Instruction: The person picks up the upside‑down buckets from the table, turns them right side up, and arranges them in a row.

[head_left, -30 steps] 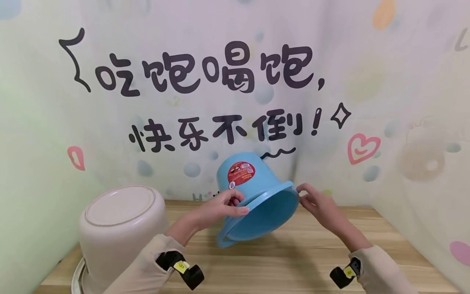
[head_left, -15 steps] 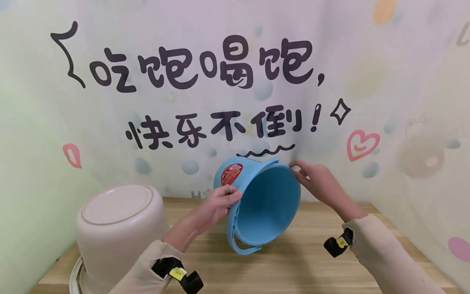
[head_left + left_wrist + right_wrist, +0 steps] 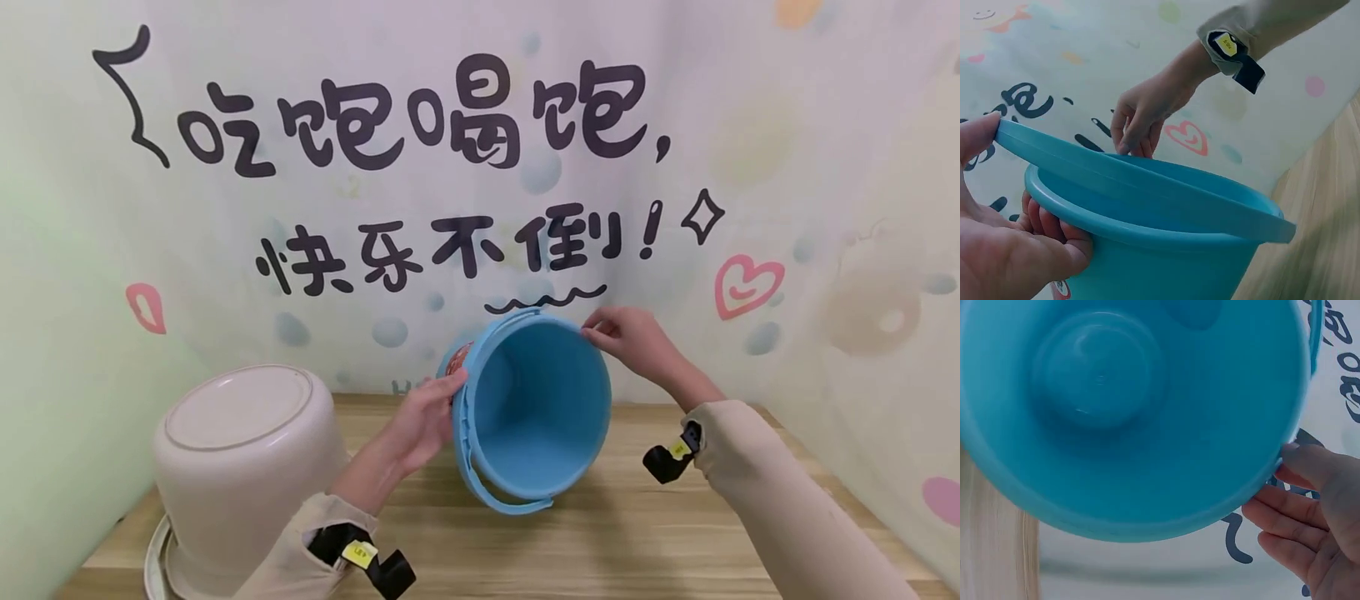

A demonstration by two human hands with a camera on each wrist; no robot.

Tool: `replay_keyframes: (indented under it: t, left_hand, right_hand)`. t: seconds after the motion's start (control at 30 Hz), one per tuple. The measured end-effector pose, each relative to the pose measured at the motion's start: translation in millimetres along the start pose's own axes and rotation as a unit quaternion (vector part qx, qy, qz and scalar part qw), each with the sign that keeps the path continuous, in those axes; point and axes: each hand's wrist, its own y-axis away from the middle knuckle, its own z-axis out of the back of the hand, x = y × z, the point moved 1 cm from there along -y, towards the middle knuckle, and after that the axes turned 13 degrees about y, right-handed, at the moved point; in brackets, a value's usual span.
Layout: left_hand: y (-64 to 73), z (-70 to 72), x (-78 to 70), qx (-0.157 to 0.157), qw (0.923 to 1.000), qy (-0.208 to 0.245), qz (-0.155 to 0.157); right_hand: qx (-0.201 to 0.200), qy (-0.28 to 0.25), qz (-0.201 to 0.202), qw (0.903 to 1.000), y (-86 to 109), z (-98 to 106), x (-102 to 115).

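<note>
Between both hands (image 3: 425, 417) (image 3: 633, 337), bucket (image 3: 542, 408) now mouth toward camera

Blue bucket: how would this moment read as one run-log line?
blue bucket: tipped, opening towards head camera | left hand: grips rim and handle | right hand: pinches rim | cream bucket: upturned on wooden table

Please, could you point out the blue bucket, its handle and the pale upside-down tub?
Blue bucket (image 3: 538, 408), head view: its inside surface.
Handle (image 3: 1147, 184), left wrist view: middle of its band.
Pale tub (image 3: 243, 479), head view: its side wall.
</note>
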Motion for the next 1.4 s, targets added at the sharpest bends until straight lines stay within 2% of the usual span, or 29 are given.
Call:
replay_keyframes:
  t: [0.13, 0.27, 0.37, 0.47, 0.6, 0.73, 0.83, 1.0, 1.17, 1.4]
  left_hand:
    - [-2.4, 3.4, -3.2, 0.012, 0.9959, 0.089, -0.008]
    - [-2.5, 7.8, -5.8, 0.006, 0.9854, 0.169, -0.016]
    - [-1.2, 11.0, -6.3, -0.012, 0.9751, 0.220, -0.024]
    - [0.1, 13.6, -6.4, -0.024, 0.9669, 0.253, -0.029]
    - [0.4, 15.8, -6.1, -0.032, 0.9647, 0.260, -0.025]
    - [-1.6, 17.7, -5.4, -0.051, 0.9633, 0.263, -0.007]
    - [-3.3, 19.7, -3.8, -0.053, 0.9635, 0.262, 0.008]
    - [-6.2, 21.7, 0.4, -0.070, 0.9646, 0.252, 0.035]
    - [-8.8, 22.2, 3.9, -0.107, 0.9588, 0.257, 0.056]
    - [-13.4, 22.1, 8.1, -0.130, 0.9486, 0.280, 0.069]
  right_hand:
    - [0.005, -0.032, -0.002, 0.9995, -0.4, -1, -10]
    - [0.027, -0.084, -0.009, 0.9960, 7.4, -5, -21]
    - [0.058, -0.145, -0.014, 0.9877, 14.8, -10, -27]
    - [0.080, -0.196, -0.022, 0.9770, 21.5, -14, -28]
    - [0.072, -0.224, -0.044, 0.9709, 28.3, -16, -25]
    - [0.045, -0.223, -0.066, 0.9716, 32.8, -16, -23]
    - [0.029, -0.212, -0.080, 0.9736, 36.1, -16, -23]
    - [0.020, -0.204, -0.100, 0.9737, 40.0, -16, -24]
    - [0.028, -0.200, -0.115, 0.9727, 43.2, -20, -27]
    - [0.035, -0.195, -0.133, 0.9710, 45.7, -24, -30]
